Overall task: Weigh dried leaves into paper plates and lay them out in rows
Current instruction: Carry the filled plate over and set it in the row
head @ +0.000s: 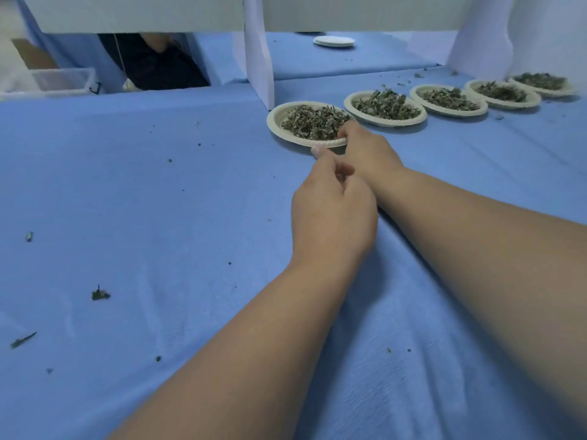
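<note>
Several paper plates heaped with dried leaves stand in a row on the blue cloth (158, 201), running from the middle to the far right. The nearest plate (275, 120) is the left end of the row and carries a mound of dried leaves (309, 122). My right hand (365, 150) grips its near right rim, fingers curled over the edge into the leaves. My left hand (330, 208) hovers just in front of the plate, loosely curled, with its forefinger tip touching the near rim. The second plate (386, 106) sits right beside the first one.
A white foam partition (259, 61) stands upright just behind the nearest plate. A stack of empty plates (333, 41) lies beyond it. A clear plastic box (63, 79) and a person in dark clothes (152, 61) are at the far left. Leaf crumbs (100, 294) dot the cloth.
</note>
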